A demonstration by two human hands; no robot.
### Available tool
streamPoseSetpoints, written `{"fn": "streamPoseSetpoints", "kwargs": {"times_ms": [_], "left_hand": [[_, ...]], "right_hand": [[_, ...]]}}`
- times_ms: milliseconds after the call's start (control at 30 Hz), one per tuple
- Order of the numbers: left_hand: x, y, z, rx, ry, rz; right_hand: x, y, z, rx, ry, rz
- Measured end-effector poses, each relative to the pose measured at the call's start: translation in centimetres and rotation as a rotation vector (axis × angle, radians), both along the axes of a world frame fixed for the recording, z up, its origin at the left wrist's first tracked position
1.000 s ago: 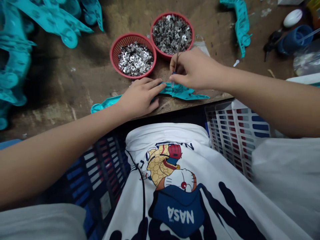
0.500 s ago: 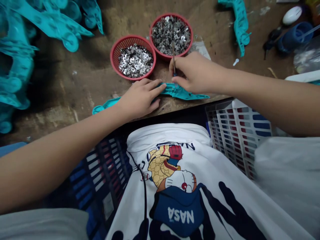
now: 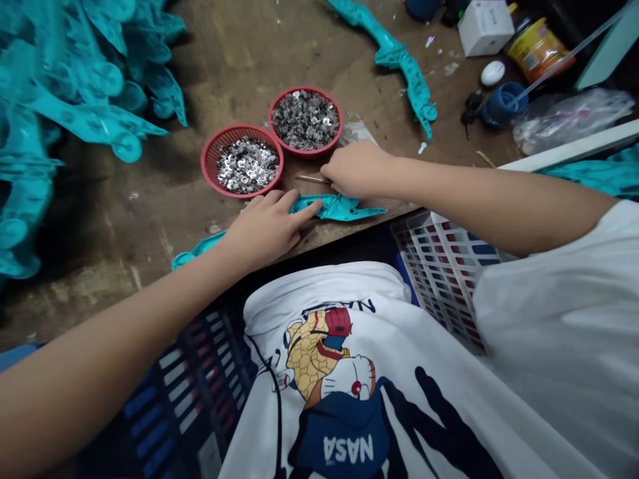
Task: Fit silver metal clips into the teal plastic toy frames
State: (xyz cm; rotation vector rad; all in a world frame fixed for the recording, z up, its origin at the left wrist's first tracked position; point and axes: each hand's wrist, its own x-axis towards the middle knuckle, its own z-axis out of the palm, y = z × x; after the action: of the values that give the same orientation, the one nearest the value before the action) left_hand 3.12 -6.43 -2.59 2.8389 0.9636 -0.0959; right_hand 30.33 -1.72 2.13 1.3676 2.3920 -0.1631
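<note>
My left hand [image 3: 267,226] lies over a long teal plastic part [image 3: 337,207] at the table's front edge and holds it down. The part's pointed end shows to the right of my fingers, and its rounded end shows beyond my wrist on the left. My right hand [image 3: 357,167] is closed around a slim metal tool [image 3: 313,177], whose shaft points left just above the teal part. The tool's other end is hidden in my fingers. Two red baskets, the left one [image 3: 206,163] and the right one [image 3: 272,116], hold small shiny metal pieces close by.
Many teal parts [image 3: 84,110] are heaped at the left. Another teal part [image 3: 399,56] lies at the back right. A blue cup [image 3: 499,106], a white box [image 3: 485,26] and a plastic bag [image 3: 564,120] stand farther right. A white crate [image 3: 439,266] sits below the table edge.
My right hand has turned the metal tool from pointing away to pointing left. My left hand stays on the teal part. The camera view has shifted, showing more of the table's right side.
</note>
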Motion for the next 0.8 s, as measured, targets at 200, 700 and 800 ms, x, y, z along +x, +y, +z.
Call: {"fn": "streamPoseSetpoints", "kwargs": {"times_ms": [200, 700, 800], "left_hand": [[1.1, -0.6, 0.7, 0.066, 0.106, -0.010], [-0.7, 0.0, -2.3, -0.042, -0.176, 0.092], [-0.7, 0.3, -2.4, -0.030, -0.198, 0.090]], "right_hand": [[-0.5, -1.8, 2.4, 0.018, 0.019, 0.018], [0.1, -2.3, 0.7, -0.068, 0.131, 0.161], [-0.5, -2.8, 0.0, -0.074, 0.149, 0.207]]}}
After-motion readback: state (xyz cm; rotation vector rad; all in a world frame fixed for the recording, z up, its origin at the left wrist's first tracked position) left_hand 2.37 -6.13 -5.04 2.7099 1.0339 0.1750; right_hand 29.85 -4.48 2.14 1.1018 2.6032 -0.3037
